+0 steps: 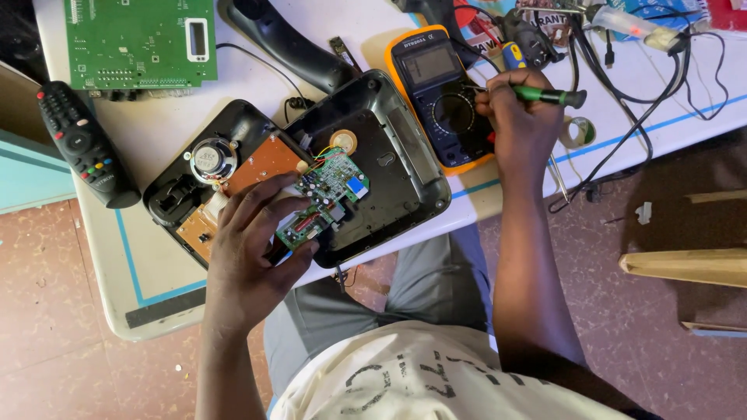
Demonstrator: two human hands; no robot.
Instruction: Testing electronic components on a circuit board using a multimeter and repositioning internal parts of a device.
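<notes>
Hands of a seated person work over an opened telephone on a white table (148, 148), seen from above. The left hand (249, 249) is curled, fingers closed on a small green circuit board (323, 198), tilting it up out of the black plastic housing (389, 163) so its wires stay attached and its face is exposed. The right hand (517, 117) is closed in a pen-like grip around a green-handled soldering iron (545, 95), held above a yellow-cased multimeter (436, 93), its fine tip pointing left towards the housing.

Beside the tilted board, in the other half of the black shell (175, 190), sit a round speaker (208, 158) and a brown circuit board (264, 162). A brass-coloured disc (342, 141) lies inside the housing, just above the green board. The black handset (288, 47) lies at the far side of the housing.

Farther left on the table are a black remote control (82, 140) and a large green circuit board (140, 43). Tangled black cables (622, 109) and a small roll of tape (577, 132) lie to the right. The person wears grey trousers and a pale printed shirt; the floor below is reddish tile.
</notes>
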